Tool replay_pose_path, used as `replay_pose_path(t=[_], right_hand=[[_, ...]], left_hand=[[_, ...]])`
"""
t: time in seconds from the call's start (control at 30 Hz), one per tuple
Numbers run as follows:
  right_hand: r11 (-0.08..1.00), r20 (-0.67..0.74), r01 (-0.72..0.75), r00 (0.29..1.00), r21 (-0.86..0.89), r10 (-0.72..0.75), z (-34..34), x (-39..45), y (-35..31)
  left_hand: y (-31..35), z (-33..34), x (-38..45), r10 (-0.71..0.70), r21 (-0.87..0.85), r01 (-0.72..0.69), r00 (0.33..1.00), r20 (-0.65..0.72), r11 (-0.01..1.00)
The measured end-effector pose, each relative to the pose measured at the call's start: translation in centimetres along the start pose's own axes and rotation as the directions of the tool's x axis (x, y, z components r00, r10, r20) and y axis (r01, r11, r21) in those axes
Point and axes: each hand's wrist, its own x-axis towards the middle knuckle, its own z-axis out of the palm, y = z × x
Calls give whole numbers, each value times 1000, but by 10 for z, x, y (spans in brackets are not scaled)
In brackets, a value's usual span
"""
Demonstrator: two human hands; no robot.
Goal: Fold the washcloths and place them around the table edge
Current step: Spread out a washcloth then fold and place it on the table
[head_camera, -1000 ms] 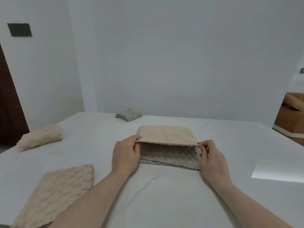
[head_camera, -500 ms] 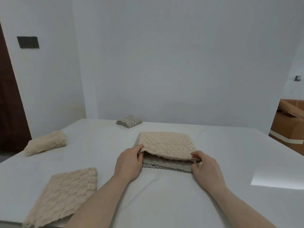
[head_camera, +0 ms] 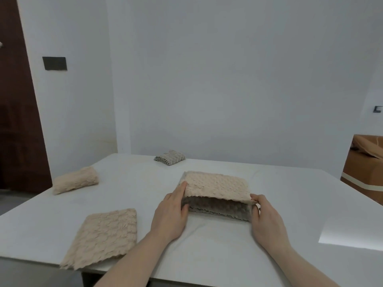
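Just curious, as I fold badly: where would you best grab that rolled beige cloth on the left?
Probably across the middle of the rolled cloth, from above. It lies as a bundle, apart from other things, so fingers can close over both long sides without unrolling it.

Both bare forearms come up from the bottom edge of the frame and converge toward its middle. The left hand sits just left of centre, back of the hand facing up, thumb stretched forward along the left side of the folded washcloth and pinching its upper layer. The right hand sits right of centre, also back up, its thumb and fingers curled round the cloth's near right corner. The 2 wrists are level, well apart from each other.
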Motion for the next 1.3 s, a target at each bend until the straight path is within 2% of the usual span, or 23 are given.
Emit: replay_pose_path(t=[0.13,0.4,0.63,0.77,0.87,0.97,1.07,1.17,1.3], right_hand=[[1000,11,18,1000,-5,-18,-7,-14,-5],[998,69,14,998,-67,-10,-25,-47,-15],[996,67,52,997,-79,-47,-46,-79,-29],[996,78,89,993,-31,-87,-60,-100,-39],[994,30,107,994,6,-107,-78,-104,-47],[991,-52,128,991,35,-126,-103,-86,-63],[984,-166,162,975,79,-147,-132,-59,-87],[977,-262,146,960,158,-102,-152,-35,-111],[954,-313,123,949,273,-33,-157,-12,-128]], left_hand=[[0,-4,-19,18,-3,-17,993,120,1000],[11,-20,-51,-18,6,18,996,90,1000],[21,-35,-77,-78,-15,78,996,35,997],[23,-48,-87,-78,-2,78,996,44,997],[27,-68,-90,-22,47,23,1000,-22,999],[40,-101,-80,-1,10,2,993,-116,1000],[54,-139,-55,10,-63,-24,977,-213,998],[73,-171,-32,20,-175,-67,966,-258,982],[93,-191,-9,-15,-266,-70,951,-307,961]])
